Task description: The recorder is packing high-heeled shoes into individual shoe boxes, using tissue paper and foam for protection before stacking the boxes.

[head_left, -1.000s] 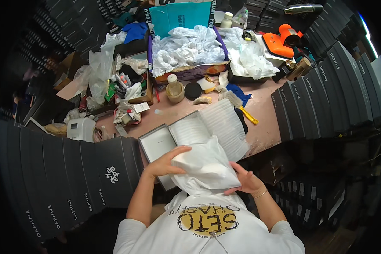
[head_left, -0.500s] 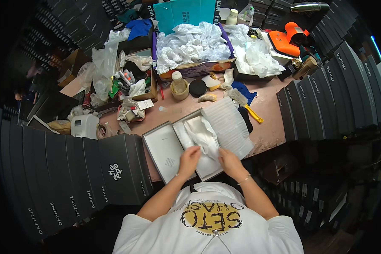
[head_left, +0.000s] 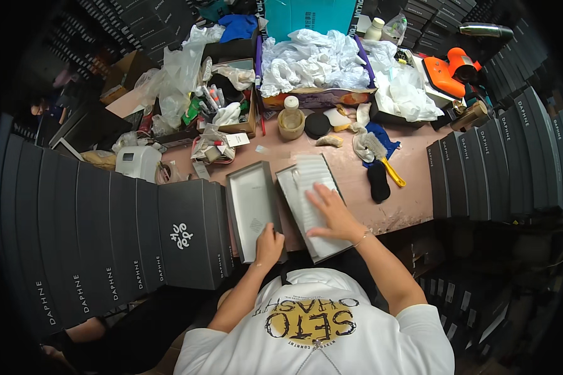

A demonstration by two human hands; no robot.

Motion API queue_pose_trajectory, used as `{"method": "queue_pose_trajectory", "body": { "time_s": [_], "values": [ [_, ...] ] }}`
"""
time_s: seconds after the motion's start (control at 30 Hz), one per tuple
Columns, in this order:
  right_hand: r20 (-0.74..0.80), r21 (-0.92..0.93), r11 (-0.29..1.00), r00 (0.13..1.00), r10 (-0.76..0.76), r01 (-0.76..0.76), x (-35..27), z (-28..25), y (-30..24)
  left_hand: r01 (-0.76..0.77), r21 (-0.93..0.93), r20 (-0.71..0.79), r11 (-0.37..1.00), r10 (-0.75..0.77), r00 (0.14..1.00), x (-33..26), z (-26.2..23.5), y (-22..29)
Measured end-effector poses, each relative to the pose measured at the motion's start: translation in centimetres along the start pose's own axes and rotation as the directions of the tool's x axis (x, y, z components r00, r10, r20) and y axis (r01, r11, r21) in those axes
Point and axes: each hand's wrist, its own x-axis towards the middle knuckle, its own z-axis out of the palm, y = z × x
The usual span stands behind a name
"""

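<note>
At the centre of the frame an open grey shoe box [head_left: 316,209] lies on the pinkish worktable [head_left: 406,206], its top filled with white tissue paper [head_left: 313,187]. The right hand [head_left: 331,212] rests flat on that paper, fingers spread and pressing down, gripping nothing. Just left of it lies the box lid [head_left: 251,209], inside up, pale grey. The left hand [head_left: 269,244] sits at the lid's lower right corner, fingers curled over the edge and holding it. To the left of the lid, a row of black shoe boxes [head_left: 106,244] stands on end, running toward the lower left of the frame; a second row of black boxes [head_left: 500,162] stands at the right. Above the open box, toward the upper middle, sit a small round jar [head_left: 291,119] with a pale cap, a black round pad [head_left: 318,125] and a brush with a yellow handle [head_left: 385,159]. Further up, a heap of crumpled white tissue [head_left: 313,59] fills a tray, and an orange tool [head_left: 450,69] lies in the upper right.
</note>
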Motion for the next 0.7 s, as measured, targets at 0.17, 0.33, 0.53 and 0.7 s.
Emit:
{"method": "queue_pose_trajectory", "body": {
  "time_s": [0.17,0.33,0.53,0.7],
  "values": [
    [0.206,-0.219,0.976,0.977,0.055,-0.009,0.5,3.5,0.6,-0.07,-0.454,-0.082,0.888,0.036,0.996,-3.2,-9.7,4.3],
    [-0.107,0.627,0.749,0.928,0.357,-0.216,-2.6,-1.3,1.8,0.22,-0.849,0.111,0.479,-0.246,0.963,-3.7,-6.7,7.1],
    [-0.011,0.54,0.61,0.72,0.694,-0.58,-5.3,-0.3,6.0,-0.135,-0.353,0.098,0.926,0.18,0.979,-1.6,1.9,6.5],
    [-0.088,0.374,0.729,0.761,0.643,-0.573,-1.1,1.2,3.5,0.156,-0.716,0.138,0.681,-0.081,0.987,-0.2,4.8,2.8]
  ]
}}
